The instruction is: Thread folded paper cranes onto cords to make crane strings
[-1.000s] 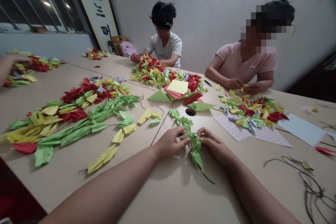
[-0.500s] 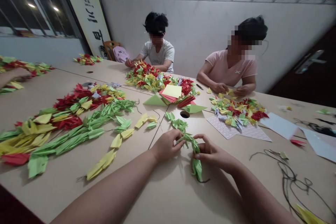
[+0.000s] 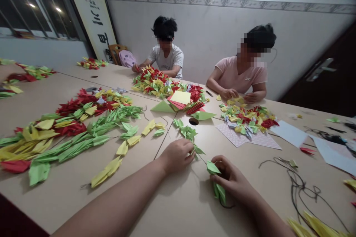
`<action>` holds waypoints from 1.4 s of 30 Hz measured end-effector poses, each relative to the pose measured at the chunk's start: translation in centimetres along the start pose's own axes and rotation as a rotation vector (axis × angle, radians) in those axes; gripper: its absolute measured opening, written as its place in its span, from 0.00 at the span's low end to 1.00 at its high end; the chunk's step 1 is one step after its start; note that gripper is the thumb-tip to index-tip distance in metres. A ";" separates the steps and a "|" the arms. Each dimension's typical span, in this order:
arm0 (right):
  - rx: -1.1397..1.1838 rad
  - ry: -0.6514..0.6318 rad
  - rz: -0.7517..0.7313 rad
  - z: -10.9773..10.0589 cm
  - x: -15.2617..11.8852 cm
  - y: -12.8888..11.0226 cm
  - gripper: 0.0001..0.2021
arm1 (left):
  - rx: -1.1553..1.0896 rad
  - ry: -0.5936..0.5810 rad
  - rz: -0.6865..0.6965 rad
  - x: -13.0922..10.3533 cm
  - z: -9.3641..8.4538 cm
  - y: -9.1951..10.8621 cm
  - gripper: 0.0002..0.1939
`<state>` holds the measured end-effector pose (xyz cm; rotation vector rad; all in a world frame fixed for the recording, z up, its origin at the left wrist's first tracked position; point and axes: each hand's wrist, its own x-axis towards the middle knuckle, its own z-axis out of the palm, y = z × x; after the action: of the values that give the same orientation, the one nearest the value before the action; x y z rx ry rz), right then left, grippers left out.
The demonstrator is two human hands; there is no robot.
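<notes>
My left hand is closed around the near end of a row of green folded paper cranes threaded on a dark cord. My right hand, its fingers curled, grips another bunch of green cranes lower on the same cord. A bare stretch of cord runs between the two hands. Below my right hand, the cord's dark tail curls on the table. What lies under my left fingertips is hidden.
Left of my arms lie a yellow crane string and long green strings. Ahead are square papers, a round table hole and a mixed crane pile. Loose black cord lies right. Two people sit opposite.
My right hand has moved right and toward me with its green cranes. A gap of bare cord now shows between the hands. My left hand has shifted only slightly.
</notes>
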<state>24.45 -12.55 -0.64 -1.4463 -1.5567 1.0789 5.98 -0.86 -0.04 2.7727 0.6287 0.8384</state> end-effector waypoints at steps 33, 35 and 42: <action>-0.261 -0.046 -0.121 0.9 0.1 -0.7 0.12 | -0.066 -0.207 0.016 -0.2 0.0 3.6 0.18; -0.242 -0.054 -0.119 0.9 0.1 -0.8 0.11 | -0.099 -0.206 0.001 -0.2 0.0 3.5 0.15; -0.170 -0.080 -0.116 0.6 -0.1 -1.1 0.10 | -0.211 -0.252 0.028 -0.4 -0.1 2.8 0.09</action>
<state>23.53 -12.72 0.16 -1.4185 -1.8033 0.9658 6.57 -3.52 0.59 2.6392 0.4309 0.5141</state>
